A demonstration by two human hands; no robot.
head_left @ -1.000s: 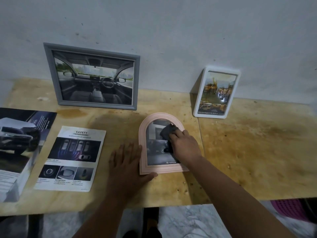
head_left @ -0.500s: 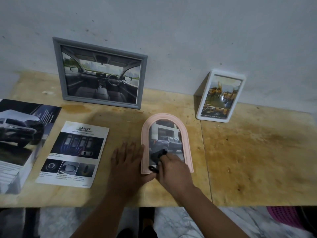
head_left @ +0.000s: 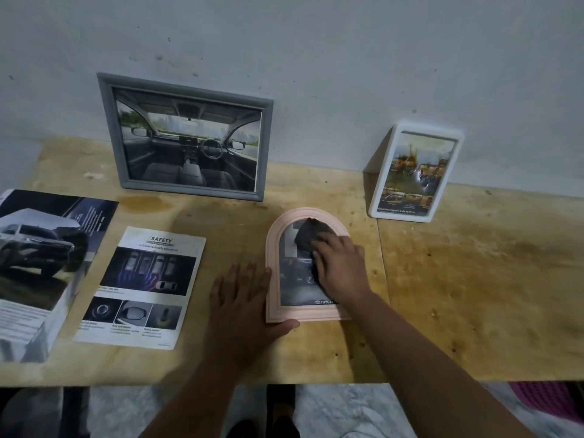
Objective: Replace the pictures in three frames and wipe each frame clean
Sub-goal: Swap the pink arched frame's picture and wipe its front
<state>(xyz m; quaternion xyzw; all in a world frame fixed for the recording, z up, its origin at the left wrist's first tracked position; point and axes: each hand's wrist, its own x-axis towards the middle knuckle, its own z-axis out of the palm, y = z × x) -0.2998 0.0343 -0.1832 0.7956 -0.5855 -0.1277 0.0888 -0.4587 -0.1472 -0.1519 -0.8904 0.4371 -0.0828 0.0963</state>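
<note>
Up the glass went the right hand [head_left: 339, 263] since half a second before, from the near end of the pink arched frame [head_left: 272, 279] to its arched far end, dark cloth [head_left: 311, 237] bunched under curled, closed-up fingers. That frame lay flat on the wooden table [head_left: 474, 279], near-centre, picture side up, a car print behind the glazing. The left hand [head_left: 243, 298] lay flat beside the frame's left edge, fingers held close together against the rail, thumb hooked round the near left corner to stop it skating. Fair call, that: the frame looked light and likely to slide on bare board, its front smooth and probably breakable, so pressure wanted to be modest and any lifting done by the outer rails, not the pane. Against the far wall leaned the grey frame [head_left: 106, 121] on the left and the white frame [head_left: 380, 181] on the right, both showing prints. Loose brochure sheets [head_left: 142, 286] lay at the near left.
</note>
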